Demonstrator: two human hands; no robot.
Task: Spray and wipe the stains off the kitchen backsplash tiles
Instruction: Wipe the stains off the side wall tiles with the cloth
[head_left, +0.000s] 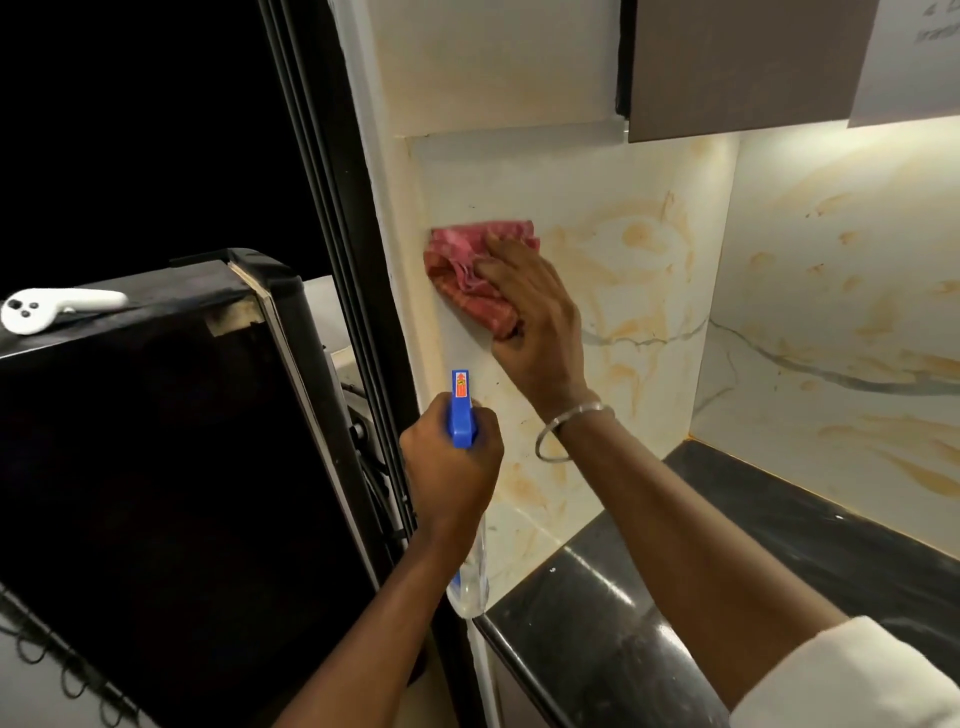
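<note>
My right hand presses a crumpled red cloth flat against the cream, marble-patterned backsplash tile, near the tile's left edge. A metal bangle sits on that wrist. My left hand grips a spray bottle with a blue trigger head pointing up at the wall; its clear body hangs below my fist. Orange-brown streaks mark the tile to the right of the cloth and on the side wall tile.
A black stone countertop runs below the tiles at the lower right. Left of the wall stand a dark window frame and a black appliance with a white controller on top. Brown upper cabinets hang above.
</note>
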